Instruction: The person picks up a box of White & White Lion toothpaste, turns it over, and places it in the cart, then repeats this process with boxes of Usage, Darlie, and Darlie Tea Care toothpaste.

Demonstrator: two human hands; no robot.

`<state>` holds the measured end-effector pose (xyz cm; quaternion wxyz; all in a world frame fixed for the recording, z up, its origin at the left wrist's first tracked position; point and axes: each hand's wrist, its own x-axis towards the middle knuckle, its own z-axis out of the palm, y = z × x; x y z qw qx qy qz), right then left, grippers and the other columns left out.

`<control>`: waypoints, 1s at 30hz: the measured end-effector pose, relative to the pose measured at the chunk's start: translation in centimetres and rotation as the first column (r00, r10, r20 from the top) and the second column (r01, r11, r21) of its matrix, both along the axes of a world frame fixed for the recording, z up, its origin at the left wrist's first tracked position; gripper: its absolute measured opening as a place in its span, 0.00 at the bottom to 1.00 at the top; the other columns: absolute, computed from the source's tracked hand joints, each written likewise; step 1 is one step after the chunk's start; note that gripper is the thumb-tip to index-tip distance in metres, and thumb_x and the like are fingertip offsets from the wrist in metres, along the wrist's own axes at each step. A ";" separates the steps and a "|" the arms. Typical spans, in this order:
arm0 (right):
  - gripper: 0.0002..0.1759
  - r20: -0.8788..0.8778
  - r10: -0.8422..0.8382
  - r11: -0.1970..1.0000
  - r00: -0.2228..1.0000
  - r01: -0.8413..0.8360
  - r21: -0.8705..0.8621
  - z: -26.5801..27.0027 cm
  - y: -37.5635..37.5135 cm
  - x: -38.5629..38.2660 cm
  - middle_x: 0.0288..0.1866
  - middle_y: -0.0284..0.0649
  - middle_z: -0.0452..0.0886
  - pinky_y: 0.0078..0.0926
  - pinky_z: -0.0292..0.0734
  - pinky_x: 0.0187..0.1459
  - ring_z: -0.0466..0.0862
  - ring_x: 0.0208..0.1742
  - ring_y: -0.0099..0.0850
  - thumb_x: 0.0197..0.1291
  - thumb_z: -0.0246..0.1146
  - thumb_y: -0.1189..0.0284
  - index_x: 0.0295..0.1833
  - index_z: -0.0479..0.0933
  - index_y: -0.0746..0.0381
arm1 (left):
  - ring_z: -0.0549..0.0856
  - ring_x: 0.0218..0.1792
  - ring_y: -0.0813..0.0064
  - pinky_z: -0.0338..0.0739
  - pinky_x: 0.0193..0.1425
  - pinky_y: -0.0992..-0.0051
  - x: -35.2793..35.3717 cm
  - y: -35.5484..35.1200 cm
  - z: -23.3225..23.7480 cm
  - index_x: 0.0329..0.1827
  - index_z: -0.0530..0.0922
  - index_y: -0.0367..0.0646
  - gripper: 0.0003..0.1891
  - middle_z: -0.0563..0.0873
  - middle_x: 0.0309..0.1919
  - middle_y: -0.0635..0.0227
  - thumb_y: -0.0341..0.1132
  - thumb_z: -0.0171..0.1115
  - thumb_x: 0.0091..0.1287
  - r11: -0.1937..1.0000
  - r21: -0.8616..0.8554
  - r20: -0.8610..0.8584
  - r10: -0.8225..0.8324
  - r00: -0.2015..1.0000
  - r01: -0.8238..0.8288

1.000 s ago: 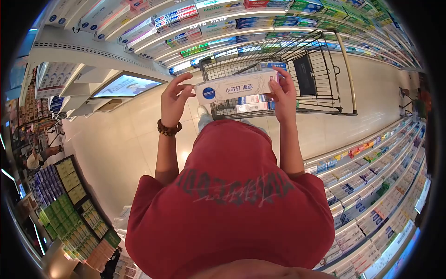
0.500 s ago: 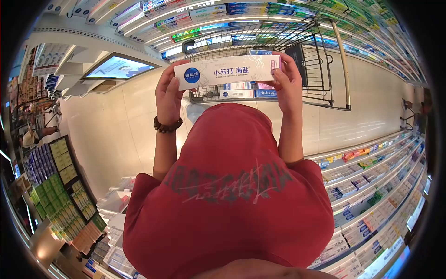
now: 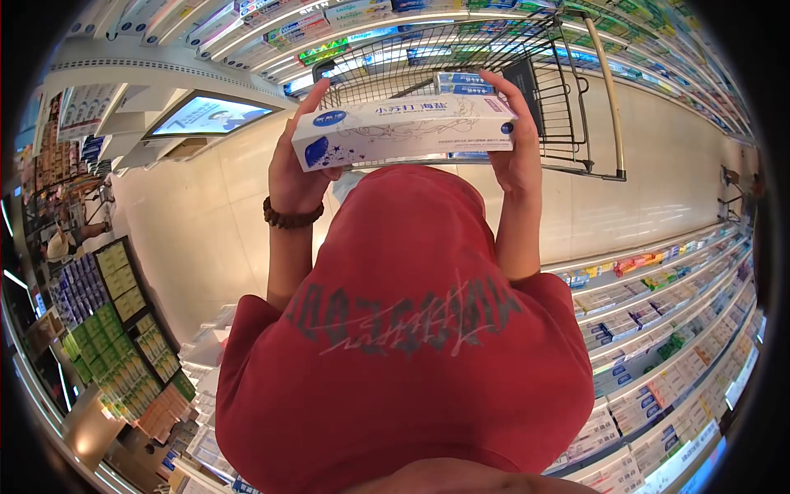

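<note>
A long white toothpaste box (image 3: 403,136) with blue and purple print is held level in front of my chest, across both hands. My left hand (image 3: 295,173), with a brown bead bracelet (image 3: 292,216) at its wrist, grips the left end, the index finger raised beyond the box. My right hand (image 3: 520,156) grips the other end, with its index finger also reaching past the top edge. The box's upper printed face and its side facing me both show. Just beyond it is a wire shopping cart (image 3: 606,107) holding several boxes (image 3: 465,82), partly covered by the toothpaste box.
Shelves of boxed goods (image 3: 354,16) run behind the cart. More stocked shelves (image 3: 650,329) curve along the right. A lit screen (image 3: 210,115) juts from a display at the left. Pale tiled floor (image 3: 197,198) lies between, and a green and purple display (image 3: 99,329) stands farther left.
The toothpaste box has tilted, so its side and left end now show. My index fingers have lifted off its face. The cart appears slightly higher in view.
</note>
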<state>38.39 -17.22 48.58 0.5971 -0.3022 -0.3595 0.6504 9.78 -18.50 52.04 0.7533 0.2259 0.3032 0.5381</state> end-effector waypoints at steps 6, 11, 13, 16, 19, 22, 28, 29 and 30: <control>0.41 -0.015 0.126 0.991 0.992 -0.126 -0.041 0.1 -0.1 0.6 0.39 0.50 0.85 0.34 0.89 0.34 0.88 0.31 0.39 0.71 0.48 0.43 0.68 0.66 0.72 | 0.79 0.16 0.79 0.72 0.15 0.82 0.3 0.7 -1.0 0.80 0.52 0.38 0.35 0.86 0.30 0.65 0.54 0.37 0.79 0.996 -0.018 0.060 -0.088 0.994 0.090; 0.41 -0.061 0.134 0.989 0.989 -0.138 -0.058 0.0 0.1 0.3 0.36 0.52 0.85 0.31 0.86 0.27 0.88 0.27 0.38 0.73 0.43 0.42 0.60 0.72 0.74 | 0.76 0.16 0.80 0.70 0.14 0.81 0.5 0.8 -0.8 0.79 0.54 0.35 0.34 0.86 0.33 0.65 0.51 0.39 0.78 0.997 0.012 0.028 -0.074 0.997 0.074; 0.42 -0.061 0.137 0.989 0.989 -0.140 -0.056 0.0 -0.1 0.3 0.36 0.52 0.85 0.30 0.86 0.27 0.87 0.27 0.37 0.73 0.42 0.41 0.58 0.73 0.75 | 0.72 0.17 0.82 0.66 0.16 0.83 0.1 1.0 -1.3 0.80 0.53 0.35 0.35 0.86 0.40 0.64 0.49 0.42 0.77 0.987 0.091 0.026 -0.136 0.990 0.133; 0.43 -0.060 0.084 0.994 0.995 -0.088 -0.068 0.1 -0.3 0.2 0.36 0.51 0.85 0.30 0.85 0.26 0.87 0.27 0.37 0.73 0.41 0.40 0.58 0.73 0.74 | 0.71 0.17 0.82 0.64 0.17 0.82 0.5 1.2 -1.3 0.79 0.54 0.35 0.34 0.86 0.42 0.63 0.48 0.42 0.76 0.995 0.050 -0.093 -0.077 0.993 0.082; 0.43 -0.016 0.086 0.992 0.996 -0.087 -0.088 -0.4 -0.2 0.4 0.38 0.49 0.85 0.32 0.82 0.29 0.86 0.29 0.36 0.74 0.36 0.39 0.58 0.74 0.71 | 0.70 0.18 0.84 0.62 0.18 0.83 0.7 1.0 -1.0 0.79 0.56 0.35 0.34 0.86 0.47 0.61 0.49 0.42 0.76 0.997 0.035 -0.118 -0.067 0.991 0.071; 0.42 0.012 0.061 0.988 0.998 -0.058 -0.144 -0.4 -0.1 0.1 0.41 0.46 0.86 0.31 0.81 0.34 0.86 0.33 0.35 0.75 0.35 0.40 0.58 0.76 0.69 | 0.71 0.20 0.86 0.61 0.18 0.85 0.5 0.4 -1.1 0.78 0.57 0.34 0.35 0.86 0.49 0.61 0.50 0.42 0.76 0.978 0.196 -0.404 0.017 0.915 0.068; 0.40 0.092 0.023 0.969 0.995 0.000 -0.246 0.3 -0.2 0.0 0.44 0.42 0.86 0.30 0.79 0.38 0.86 0.39 0.32 0.77 0.34 0.43 0.58 0.79 0.66 | 0.70 0.18 0.89 0.60 0.17 0.86 0.7 -0.1 0.2 0.77 0.57 0.31 0.36 0.86 0.46 0.61 0.49 0.46 0.74 0.999 0.040 -0.267 0.015 0.964 -0.005; 0.40 0.091 0.030 0.970 0.995 -0.007 -0.243 0.2 -0.2 0.2 0.42 0.42 0.87 0.29 0.79 0.37 0.86 0.38 0.32 0.77 0.34 0.43 0.57 0.79 0.66 | 0.70 0.17 0.88 0.60 0.17 0.86 0.6 -0.2 0.1 0.77 0.57 0.31 0.36 0.86 0.45 0.60 0.48 0.46 0.74 0.999 0.034 -0.267 0.016 0.964 -0.008; 0.40 0.089 0.037 0.971 0.995 -0.015 -0.240 0.0 -0.1 0.4 0.41 0.42 0.87 0.28 0.79 0.36 0.86 0.37 0.32 0.77 0.34 0.43 0.57 0.79 0.66 | 0.72 0.18 0.86 0.62 0.17 0.85 0.5 -0.3 -0.1 0.77 0.59 0.30 0.35 0.85 0.44 0.61 0.48 0.44 0.74 0.997 0.073 -0.305 0.009 0.952 0.014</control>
